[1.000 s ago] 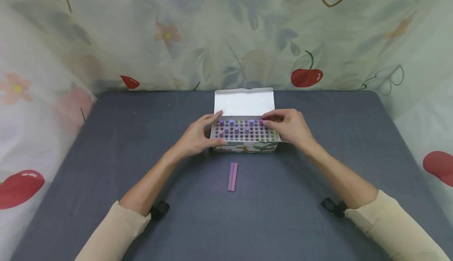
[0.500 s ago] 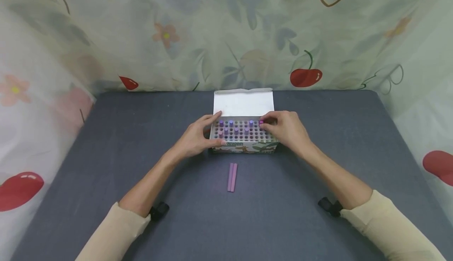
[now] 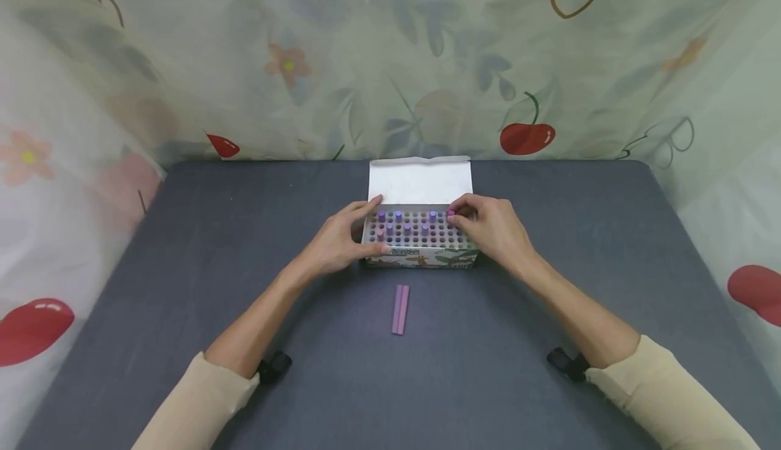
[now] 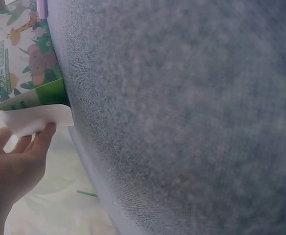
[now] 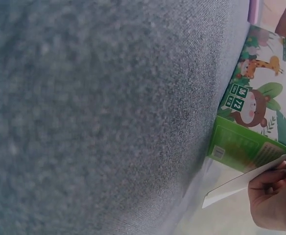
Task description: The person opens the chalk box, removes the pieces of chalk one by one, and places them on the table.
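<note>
A printed cardboard box (image 3: 421,258) stands in the middle of the table with its white lid (image 3: 421,180) raised at the back. Inside is a panel of round holes, where several purple, blue and pink sticks stand upright. My left hand (image 3: 337,236) grips the box's left end, thumb at the front edge, fingers toward the back. At the back right of the holes, my right hand (image 3: 499,228) pinches a magenta stick (image 3: 451,213) between thumb and forefinger; its lower end is hidden. In front of the box, two plain pinkish-purple sticks (image 3: 400,310) lie side by side.
The dark grey tabletop (image 3: 293,396) spreads around the box. A patterned cloth (image 3: 390,64) hangs close behind the table's back edge and along both sides. In the right wrist view, a green end panel (image 5: 241,147) of the box shows.
Still pinching the magenta stick at the back right of the holes, my right hand has shifted slightly to the left. My left hand keeps its grip on the box; the two loose sticks lie unmoved.
</note>
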Action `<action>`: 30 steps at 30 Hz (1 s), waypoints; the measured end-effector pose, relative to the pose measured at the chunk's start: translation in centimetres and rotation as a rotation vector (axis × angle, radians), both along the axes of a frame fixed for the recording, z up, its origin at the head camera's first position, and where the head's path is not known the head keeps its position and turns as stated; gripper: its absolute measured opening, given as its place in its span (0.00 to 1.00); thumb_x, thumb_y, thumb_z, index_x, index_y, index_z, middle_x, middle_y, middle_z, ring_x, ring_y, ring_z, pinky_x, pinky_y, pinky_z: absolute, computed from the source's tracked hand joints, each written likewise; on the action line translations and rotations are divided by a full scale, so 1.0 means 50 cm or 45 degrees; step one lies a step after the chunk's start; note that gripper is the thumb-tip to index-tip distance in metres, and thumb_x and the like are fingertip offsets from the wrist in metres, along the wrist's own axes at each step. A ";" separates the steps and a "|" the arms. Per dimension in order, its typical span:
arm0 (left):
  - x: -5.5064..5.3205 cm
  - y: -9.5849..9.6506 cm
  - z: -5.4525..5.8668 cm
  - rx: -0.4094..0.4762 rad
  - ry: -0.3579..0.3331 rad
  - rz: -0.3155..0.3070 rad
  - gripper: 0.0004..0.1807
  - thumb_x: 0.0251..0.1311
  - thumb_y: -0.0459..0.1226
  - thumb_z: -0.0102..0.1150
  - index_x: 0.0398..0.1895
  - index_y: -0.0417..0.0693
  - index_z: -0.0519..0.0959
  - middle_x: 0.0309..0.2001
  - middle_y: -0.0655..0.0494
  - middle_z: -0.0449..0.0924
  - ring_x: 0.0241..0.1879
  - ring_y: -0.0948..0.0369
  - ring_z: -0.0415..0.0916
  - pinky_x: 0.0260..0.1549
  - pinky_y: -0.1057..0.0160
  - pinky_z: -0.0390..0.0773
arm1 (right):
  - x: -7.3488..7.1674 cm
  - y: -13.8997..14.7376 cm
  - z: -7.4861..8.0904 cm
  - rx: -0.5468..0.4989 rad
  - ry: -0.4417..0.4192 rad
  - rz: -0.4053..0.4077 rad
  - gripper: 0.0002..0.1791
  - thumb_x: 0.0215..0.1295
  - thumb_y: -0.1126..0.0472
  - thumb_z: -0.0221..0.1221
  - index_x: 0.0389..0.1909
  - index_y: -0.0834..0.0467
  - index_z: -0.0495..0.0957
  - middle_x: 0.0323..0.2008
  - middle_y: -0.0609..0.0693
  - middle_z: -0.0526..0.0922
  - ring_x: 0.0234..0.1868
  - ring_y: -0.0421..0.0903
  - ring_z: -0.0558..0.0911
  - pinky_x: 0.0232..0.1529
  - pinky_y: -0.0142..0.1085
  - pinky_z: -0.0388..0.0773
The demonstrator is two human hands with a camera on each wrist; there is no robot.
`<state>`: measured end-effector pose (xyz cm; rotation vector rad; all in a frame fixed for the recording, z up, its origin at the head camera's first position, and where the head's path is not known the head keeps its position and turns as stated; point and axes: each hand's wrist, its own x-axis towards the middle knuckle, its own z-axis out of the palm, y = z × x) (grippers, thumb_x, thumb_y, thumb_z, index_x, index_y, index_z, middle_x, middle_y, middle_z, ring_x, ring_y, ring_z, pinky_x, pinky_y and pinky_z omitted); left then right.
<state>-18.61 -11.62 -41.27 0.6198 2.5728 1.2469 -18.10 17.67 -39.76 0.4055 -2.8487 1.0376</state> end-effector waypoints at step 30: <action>-0.002 0.001 -0.001 0.036 -0.028 -0.012 0.49 0.57 0.44 0.73 0.79 0.59 0.55 0.69 0.47 0.62 0.68 0.52 0.63 0.65 0.52 0.68 | -0.004 0.004 0.000 0.041 0.196 0.055 0.04 0.74 0.58 0.57 0.44 0.53 0.73 0.33 0.50 0.88 0.16 0.40 0.61 0.18 0.36 0.57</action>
